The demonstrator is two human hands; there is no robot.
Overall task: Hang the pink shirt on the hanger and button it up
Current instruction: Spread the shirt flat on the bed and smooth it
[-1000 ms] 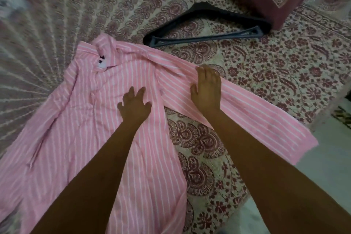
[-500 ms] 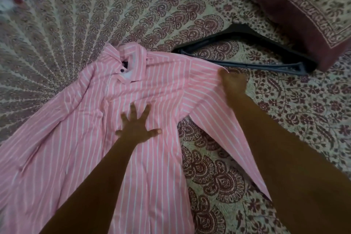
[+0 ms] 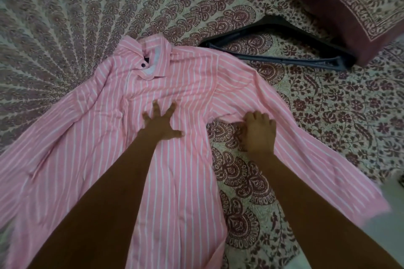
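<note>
The shirt (image 3: 105, 137) lies spread on the sheet (image 3: 328, 116), with the hanger (image 3: 273, 59) just beside its shoulder. The white label (image 3: 156, 59) in the collar is too small to read. The left hand (image 3: 159, 124) presses flat on the front with its fingers spread, the right hand (image 3: 259, 133) curls round the sleeve, and both arms hide the bottom.

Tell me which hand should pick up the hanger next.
Probably right. The right hand sits at the sleeve of the pink shirt, nearer the hanger; the left hand lies flat on its front.
</note>
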